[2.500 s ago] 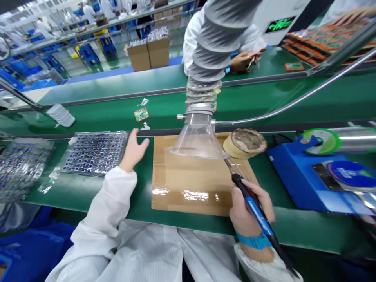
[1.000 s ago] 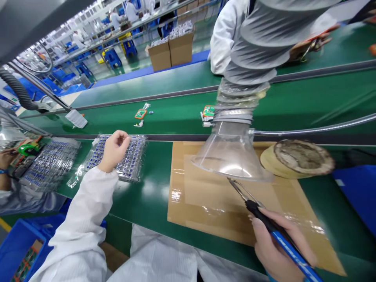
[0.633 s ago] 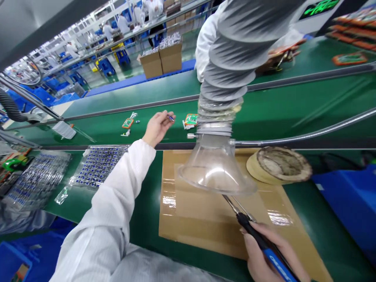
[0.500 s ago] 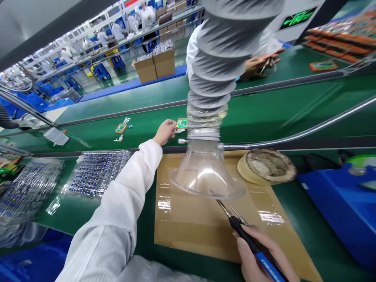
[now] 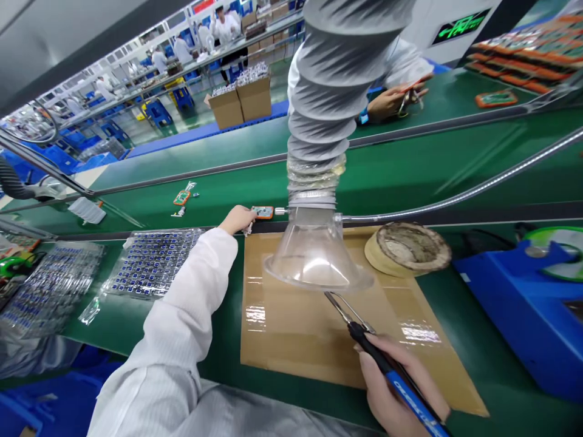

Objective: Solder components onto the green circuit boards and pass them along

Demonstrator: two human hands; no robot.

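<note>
My left hand [image 5: 237, 219] reaches out to the edge of the green belt, its fingers closed on the end of a small orange-framed circuit board [image 5: 263, 212]. A small white part hangs below the board, by my fingertips. In my right hand [image 5: 392, 388] is a soldering iron [image 5: 382, 359] with a black and blue handle and a thin metal tube alongside its shaft. Its tip points up and left, just under the rim of a clear fume hood [image 5: 319, 261], above a brown cardboard sheet [image 5: 291, 340].
A grey ribbed hose [image 5: 323, 109] drops to the hood. Right of it stand a round, crusted pot [image 5: 407, 249] and a blue machine [image 5: 514, 315]. Trays of small parts [image 5: 155, 264] lie left. Another orange-framed board [image 5: 182, 197] is on the belt. Across it, a co-worker's hands [image 5: 387, 104] are at work.
My left hand has moved left and toward me with the circuit board, from the belt's middle to its near edge. The soldering iron has shifted slightly up and left in view.
</note>
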